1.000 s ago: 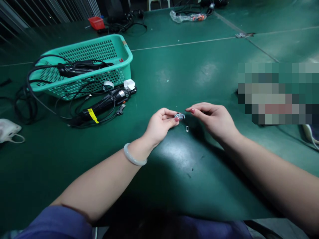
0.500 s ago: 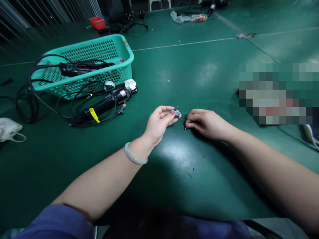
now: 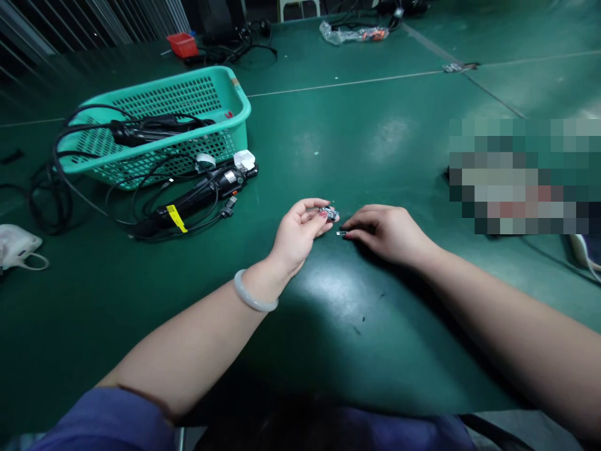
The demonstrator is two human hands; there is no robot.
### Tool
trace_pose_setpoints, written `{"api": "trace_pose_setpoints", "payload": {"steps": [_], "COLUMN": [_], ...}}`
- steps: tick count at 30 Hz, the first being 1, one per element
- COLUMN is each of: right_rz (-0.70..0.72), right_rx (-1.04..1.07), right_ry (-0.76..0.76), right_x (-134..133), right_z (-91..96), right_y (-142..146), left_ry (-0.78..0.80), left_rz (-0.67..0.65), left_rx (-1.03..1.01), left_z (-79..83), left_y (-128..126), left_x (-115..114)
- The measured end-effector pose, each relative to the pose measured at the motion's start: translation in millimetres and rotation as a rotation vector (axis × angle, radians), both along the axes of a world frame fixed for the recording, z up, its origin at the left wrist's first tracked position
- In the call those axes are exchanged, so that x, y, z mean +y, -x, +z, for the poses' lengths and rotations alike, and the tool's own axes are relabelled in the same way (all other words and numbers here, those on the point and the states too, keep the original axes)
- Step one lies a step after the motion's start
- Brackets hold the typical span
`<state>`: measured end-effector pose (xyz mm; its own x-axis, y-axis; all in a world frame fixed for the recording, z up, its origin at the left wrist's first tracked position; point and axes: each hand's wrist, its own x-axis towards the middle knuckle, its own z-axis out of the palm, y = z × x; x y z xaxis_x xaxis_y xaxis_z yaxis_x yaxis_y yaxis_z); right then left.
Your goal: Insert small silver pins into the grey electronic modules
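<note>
My left hand [image 3: 297,233] is closed, pinching a small dark-and-silver piece [image 3: 330,214] between thumb and fingers just over the green table [image 3: 300,351]. It looks like a little metal part, too small to name more exactly. Close by on the right, my right hand [image 3: 387,230] rests low at the table with thumb and forefinger together. From those fingertips a thin, bright, flat sliver [image 3: 341,233] sticks out toward the left hand. The two hands are a short gap apart. The palm side of my right hand is hidden.
At the left stands a green plastic basket [image 3: 241,116] with black cabled devices in it. In front of it lies a black device [image 3: 201,195] with a yellow tag and loose cables. A white object [image 3: 19,245] sits far left. Something pixelated [image 3: 507,188] covers the right side.
My right hand's fingertips have turned and shifted left, nearer my left hand, and the bright sliver in them shows more fully. My left hand holds its piece almost unmoved.
</note>
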<state>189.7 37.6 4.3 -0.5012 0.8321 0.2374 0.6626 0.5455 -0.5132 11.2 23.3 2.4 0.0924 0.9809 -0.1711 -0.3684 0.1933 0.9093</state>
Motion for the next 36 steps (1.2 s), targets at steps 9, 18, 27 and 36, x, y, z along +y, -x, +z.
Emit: {"api": "trace_pose_setpoints", "payload": {"steps": [9, 18, 27, 36], "right_rz": [-0.022, -0.219, -0.165, -0.155], "right_rx": [-0.035, 0.100, 0.029, -0.023], "right_ry": [0.019, -0.225, -0.288, -0.341], "right_x": [2.3, -9.6, -16.5, -18.4], "right_z": [-2.6, 19.2, 18.3, 20.4], "right_y": [0.8, 0.5, 14.4, 14.9], "left_ry": [0.015, -0.065, -0.064, -0.050], "left_rz": [0.014, -0.054, -0.099, -0.106], "left_rx": [-0.007, 0.056, 0.072, 0.071], "left_z": [-3.5, -5.2, -3.6, -3.4], "left_y": [0.7, 2.0, 0.8, -0.2], "left_x": [0.7, 0.8, -1.7, -2.4]}}
